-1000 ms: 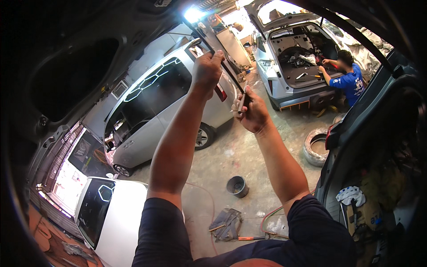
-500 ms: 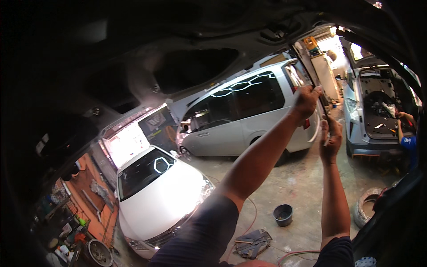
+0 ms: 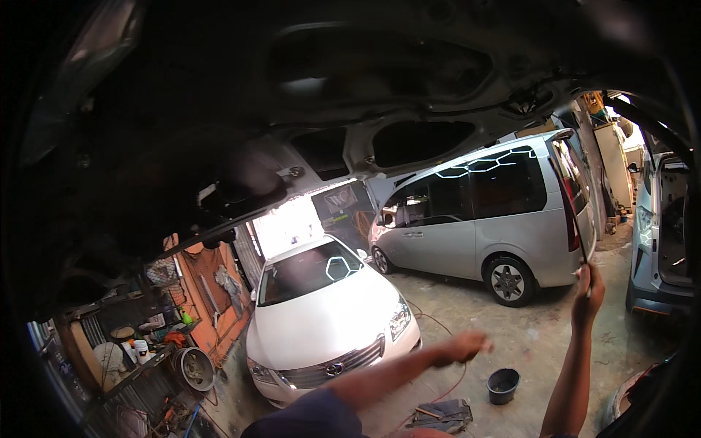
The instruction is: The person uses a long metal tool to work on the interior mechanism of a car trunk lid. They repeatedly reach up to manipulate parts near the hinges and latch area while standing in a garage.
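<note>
right hand (image 3: 588, 292): raised, grip clenched on thin dark rod (image 3: 582, 252) | left hand (image 3: 461, 347): lowered, blurred, grip state unclear | risk: rod slipping one-handed, dropping toward black bucket (image 3: 503, 385)

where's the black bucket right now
In the head view the black bucket stands on the concrete floor at lower right, between the left hand and the right forearm, just right of the white car.

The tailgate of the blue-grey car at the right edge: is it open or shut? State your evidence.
Open. The blue-grey car shows its bare cargo bay from behind, with no tailgate closing it.
</note>
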Demonstrator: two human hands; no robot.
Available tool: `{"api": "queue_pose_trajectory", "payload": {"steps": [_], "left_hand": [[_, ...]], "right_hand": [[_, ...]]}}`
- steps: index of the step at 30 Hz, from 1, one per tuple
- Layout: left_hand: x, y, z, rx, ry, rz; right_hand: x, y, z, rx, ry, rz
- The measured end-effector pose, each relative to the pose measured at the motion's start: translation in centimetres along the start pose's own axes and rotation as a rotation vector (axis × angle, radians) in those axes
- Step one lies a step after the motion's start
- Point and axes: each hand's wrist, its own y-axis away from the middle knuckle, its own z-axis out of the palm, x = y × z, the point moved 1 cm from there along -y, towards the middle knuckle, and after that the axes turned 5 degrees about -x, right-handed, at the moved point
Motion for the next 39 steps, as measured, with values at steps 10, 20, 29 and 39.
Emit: {"api": "queue_pose_trajectory", "payload": {"steps": [10,20,29,39], "left_hand": [[-28.0,16.5,19.4,-0.098,1.082,-0.599],[-30.4,26.5,18.3,-0.077,1.183,-0.537],[-29.2,32.9,15.7,0.052,1.181,-0.558],[-25.3,34.4,13.1,0.213,1.182,-0.533]], "right_hand": [[-2.8,25.1,1.0,-0.171,-0.689,0.74],[-15.7,36.0,3.9,-0.32,-0.873,0.894],[-19.0,43.4,2.4,-0.625,-0.812,1.053],[-19.1,40.7,3.6,-0.744,-0.764,0.906]]}}
